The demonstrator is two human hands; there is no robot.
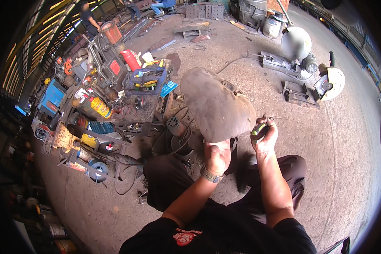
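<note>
A large rounded brown-grey metal plate (216,103), with a row of small fittings along its right edge, is raised in front of me. My left hand (217,157), with a watch on its wrist, grips the plate's lower edge; some of its fingers are hidden behind the plate. Just off the plate's right corner, my right hand (266,136) is closed around a black-and-green handled tool (259,129). The tool's working end is not clear.
To the left stands a cluttered workbench (146,115) with a blue toolbox (146,80) and a yellow bottle (100,107). Two cut-off saws (298,44) sit on the floor at the right. People are at the far left, one standing (89,20).
</note>
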